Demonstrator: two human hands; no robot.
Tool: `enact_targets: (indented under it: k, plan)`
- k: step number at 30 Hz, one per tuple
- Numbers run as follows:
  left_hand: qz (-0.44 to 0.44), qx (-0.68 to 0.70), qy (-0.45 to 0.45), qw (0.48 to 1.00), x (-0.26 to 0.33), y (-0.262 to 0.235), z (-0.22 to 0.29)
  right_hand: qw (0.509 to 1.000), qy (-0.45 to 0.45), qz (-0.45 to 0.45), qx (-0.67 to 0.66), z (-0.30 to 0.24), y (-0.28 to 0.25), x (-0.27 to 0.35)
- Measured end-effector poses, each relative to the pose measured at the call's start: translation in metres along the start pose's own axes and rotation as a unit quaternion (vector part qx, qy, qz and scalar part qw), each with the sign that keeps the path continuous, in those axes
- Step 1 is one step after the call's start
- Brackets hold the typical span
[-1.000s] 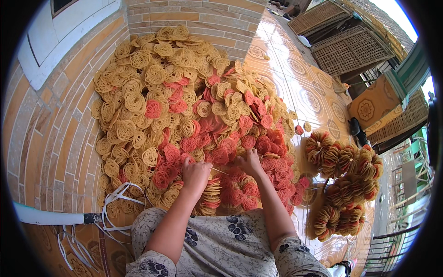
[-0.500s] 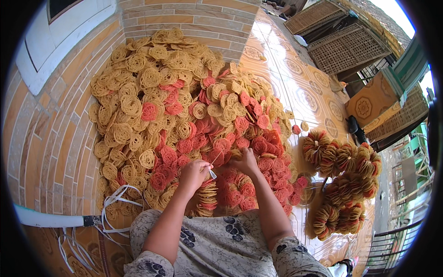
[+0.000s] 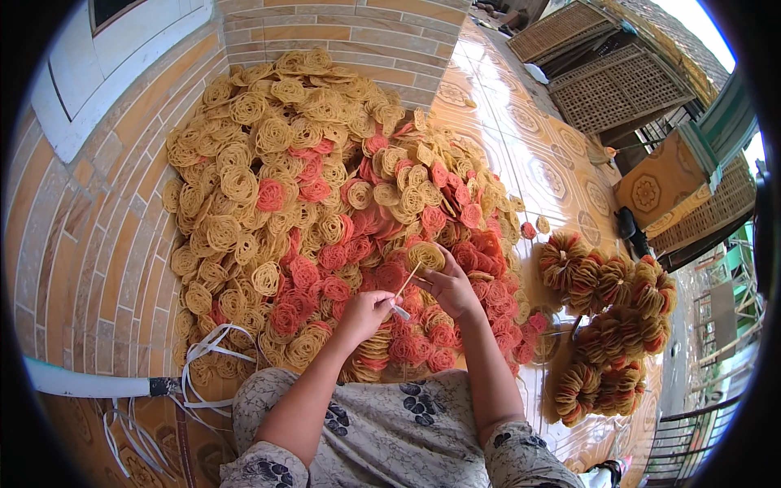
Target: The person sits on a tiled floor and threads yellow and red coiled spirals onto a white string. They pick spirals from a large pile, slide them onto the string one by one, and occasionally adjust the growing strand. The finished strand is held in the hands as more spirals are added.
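My left hand (image 3: pixel 364 317) is closed in a pinch on a thin wooden skewer (image 3: pixel 407 281) with a white strip (image 3: pixel 400 311) at its lower end. The skewer slants up and away to the right. A yellow, lacy round cracker (image 3: pixel 425 256) sits in the fingers of my right hand (image 3: pixel 452 291), the skewer's tip touching or just in front of it. Beneath both hands spread red round crackers (image 3: pixel 411 350). By my left wrist a stack of yellow and red crackers (image 3: pixel 370 358) shows, partly hidden by the forearm.
A large heap of yellow crackers (image 3: pixel 236 187) leans into the brick wall corner (image 3: pixel 342 41). Strung cracker bundles (image 3: pixel 610 317) lie on the tiled floor to the right. White strips (image 3: pixel 213 350) hang over a pale pole (image 3: pixel 89 382) at left. Woven panels (image 3: pixel 622 85) stand far right.
My right hand has come up out of the heap with a yellow cracker. My left hand has moved right with the skewer, which now points toward that cracker.
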State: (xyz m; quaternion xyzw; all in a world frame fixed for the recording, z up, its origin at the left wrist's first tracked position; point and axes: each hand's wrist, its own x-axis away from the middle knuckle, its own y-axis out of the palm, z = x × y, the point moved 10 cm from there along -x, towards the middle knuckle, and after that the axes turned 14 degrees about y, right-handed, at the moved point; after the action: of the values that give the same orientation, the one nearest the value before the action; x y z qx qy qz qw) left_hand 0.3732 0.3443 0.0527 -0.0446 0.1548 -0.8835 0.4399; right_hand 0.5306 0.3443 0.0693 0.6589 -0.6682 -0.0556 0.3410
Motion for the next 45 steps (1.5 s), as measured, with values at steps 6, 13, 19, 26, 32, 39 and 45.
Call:
enact_targets:
  k: [6,13,19,26,32,39,45]
  plan:
    - [-0.003,-0.019,0.003,1.000,-0.001,0.000,-0.012,0.986,-0.045,0.034,0.159,-0.004,0.009,0.000]
    - [0.017,0.061,0.031,0.998,-0.003,0.005,-0.016,0.952,-0.129,0.064,0.270,-0.017,0.012,0.002]
    - [-0.017,0.041,-0.006,0.999,-0.001,0.007,-0.017,0.931,-0.148,0.045,0.332,-0.025,0.029,0.013]
    - [0.030,0.065,0.033,0.997,-0.003,0.004,-0.022,0.993,-0.066,-0.026,0.092,-0.022,0.027,0.014]
    - [0.024,0.038,0.018,0.999,-0.003,0.004,-0.024,0.997,-0.047,-0.006,0.053,-0.016,0.016,0.008]
    - [0.026,0.047,0.014,0.998,-0.002,0.003,-0.023,0.992,-0.077,0.028,0.093,-0.014,0.008,0.004]
    - [0.016,0.042,0.032,0.998,-0.005,0.004,-0.022,0.963,-0.118,0.102,0.217,-0.021,0.005,0.007]
